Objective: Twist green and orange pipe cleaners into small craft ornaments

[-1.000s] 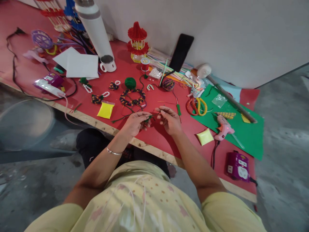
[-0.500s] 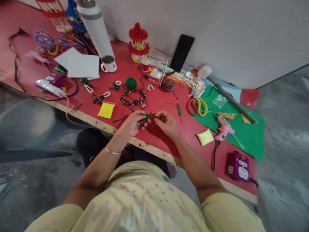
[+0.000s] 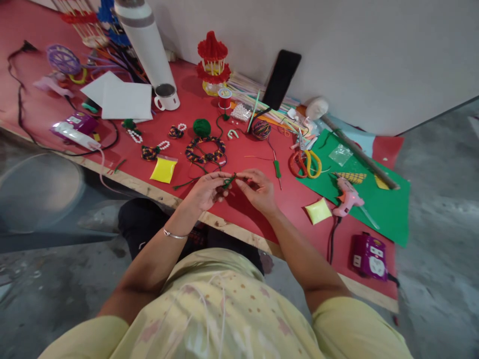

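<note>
Just above the red tabletop, my left hand (image 3: 209,190) pinches a small piece of dark green yarn work (image 3: 229,181). Opposite it, my right hand (image 3: 258,189) closes its thumb and fingers on the yarn at the piece's upper right end. The fingers cover much of the piece. Right beyond the hands lies a multicoloured braided yarn ring (image 3: 205,150) with dark strands trailing from it. A crochet hook with a green handle (image 3: 277,168) rests to the right, and a ball of green yarn (image 3: 201,127) sits behind the ring.
Scissors (image 3: 305,163), a pink glue gun (image 3: 349,197) and a purple power socket box (image 3: 369,257) are on the right. A yellow packet (image 3: 163,169), a white mug (image 3: 166,97) and a tall white flask (image 3: 147,47) stand or lie left. A phone (image 3: 282,80) leans at the back.
My fingers have drawn slightly closer together around the green yarn piece, which now tilts up toward the right fingertips. The strand stretched between the hands looks shorter. The view has shifted a little.
</note>
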Demonstrator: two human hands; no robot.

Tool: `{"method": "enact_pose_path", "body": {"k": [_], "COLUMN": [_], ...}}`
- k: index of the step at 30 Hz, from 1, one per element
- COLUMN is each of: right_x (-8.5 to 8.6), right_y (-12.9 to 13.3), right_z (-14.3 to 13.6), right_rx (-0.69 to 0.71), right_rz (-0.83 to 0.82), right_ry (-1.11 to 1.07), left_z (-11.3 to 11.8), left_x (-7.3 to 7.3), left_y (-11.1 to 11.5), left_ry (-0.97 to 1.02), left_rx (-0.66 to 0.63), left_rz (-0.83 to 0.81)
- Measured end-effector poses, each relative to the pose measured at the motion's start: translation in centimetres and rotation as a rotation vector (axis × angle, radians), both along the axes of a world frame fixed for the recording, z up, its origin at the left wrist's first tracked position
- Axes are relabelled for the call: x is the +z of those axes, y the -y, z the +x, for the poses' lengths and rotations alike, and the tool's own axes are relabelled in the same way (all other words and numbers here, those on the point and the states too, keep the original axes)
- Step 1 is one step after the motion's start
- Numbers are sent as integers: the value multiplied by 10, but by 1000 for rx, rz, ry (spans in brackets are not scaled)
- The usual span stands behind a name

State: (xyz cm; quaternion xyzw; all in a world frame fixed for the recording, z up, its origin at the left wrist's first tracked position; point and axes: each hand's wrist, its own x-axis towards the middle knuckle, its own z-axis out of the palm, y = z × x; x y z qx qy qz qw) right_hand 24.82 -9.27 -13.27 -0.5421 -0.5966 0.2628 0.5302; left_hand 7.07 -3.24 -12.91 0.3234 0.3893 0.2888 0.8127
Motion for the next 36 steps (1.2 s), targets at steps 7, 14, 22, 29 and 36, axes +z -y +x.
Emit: {"method": "enact_pose_path", "body": {"k": [7, 14, 22, 29, 36], "right_x": [-9, -12, -11, -9, -9], "right_y": [3, -1, 0, 0, -2], "right_z": [-1, 1, 0, 1, -1], "right_rx": [41, -91, -102, -111, -51], "right_rz": [118, 29, -43, -70, -80], "right_ry": [192, 52, -64, -116, -129], "left_z": [15, 15, 18, 21, 21], "left_x": [-1, -3, -9, -6, 0], "left_y": [7, 11, 15, 15, 11], "left_ry": [-70, -70, -131, -171, -137], "left_rx": [107, 53, 65, 93, 112], "left_rz": [77, 178, 266, 269, 170]}}
